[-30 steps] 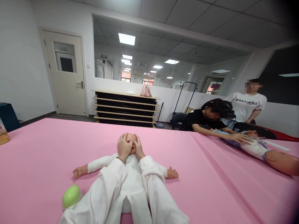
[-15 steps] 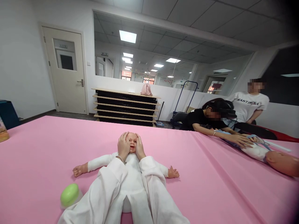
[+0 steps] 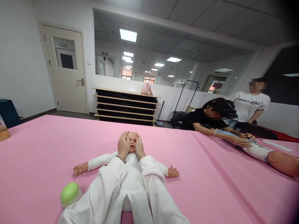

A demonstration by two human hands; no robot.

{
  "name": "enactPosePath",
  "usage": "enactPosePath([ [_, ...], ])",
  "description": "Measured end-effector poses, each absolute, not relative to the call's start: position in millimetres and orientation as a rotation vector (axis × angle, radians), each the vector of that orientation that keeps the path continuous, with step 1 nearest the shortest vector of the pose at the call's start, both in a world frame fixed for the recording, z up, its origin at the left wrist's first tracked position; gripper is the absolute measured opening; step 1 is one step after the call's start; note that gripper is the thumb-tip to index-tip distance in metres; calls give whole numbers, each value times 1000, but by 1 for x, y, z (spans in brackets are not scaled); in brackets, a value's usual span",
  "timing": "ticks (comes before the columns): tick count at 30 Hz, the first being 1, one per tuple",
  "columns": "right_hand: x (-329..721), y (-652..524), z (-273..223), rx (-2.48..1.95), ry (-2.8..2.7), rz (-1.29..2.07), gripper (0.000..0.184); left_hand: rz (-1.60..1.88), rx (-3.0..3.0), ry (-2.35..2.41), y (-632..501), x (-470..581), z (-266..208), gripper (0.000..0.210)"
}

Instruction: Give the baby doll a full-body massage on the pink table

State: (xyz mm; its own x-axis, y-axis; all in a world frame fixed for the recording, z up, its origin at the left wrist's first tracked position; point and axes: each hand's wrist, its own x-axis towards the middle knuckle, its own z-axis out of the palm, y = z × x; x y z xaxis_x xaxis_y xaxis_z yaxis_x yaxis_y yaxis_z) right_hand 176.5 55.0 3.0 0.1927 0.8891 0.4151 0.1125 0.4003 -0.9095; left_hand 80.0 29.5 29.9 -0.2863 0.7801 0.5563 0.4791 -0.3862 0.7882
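Surface draped in pink sheeting (image 3: 39, 146) | baby doll in white fabric suit (image 3: 132, 177), face-up on it, I'd judge light and soft-bodied | tan, smooth moulded head (image 3: 132, 137), likely firm, slippery, best held from both sides | my left hand (image 3: 123, 144) and right hand (image 3: 140, 146), fingers extended along its cheeks

partial "rant" on white t-shirt (image 3: 251, 104)

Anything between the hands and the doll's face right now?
Nothing visible: the left hand and right hand lie directly against the sides of the doll's face. The green-topped container sits beside the left sleeve, away from both hands.
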Motion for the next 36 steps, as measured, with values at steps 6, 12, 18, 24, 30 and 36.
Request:
enactPosePath([
  [6,178,55,1,-1024,-1282,724,44,1710,1713,1565,28,79,30,33],
  [12,177,47,5,-1009,-1306,716,52,1709,1732,1567,24,79,32,38],
  [18,177,52,4,-1032,-1286,704,45,1727,1707,1563,29,79,30,31],
  [24,177,56,1,-1030,-1270,707,42,1722,1695,1560,30,79,29,34],
  [30,178,46,6,-1006,-1301,712,50,1714,1720,1559,25,78,31,37],
  [36,177,46,8,-1023,-1299,711,51,1708,1718,1562,26,78,31,35],
])
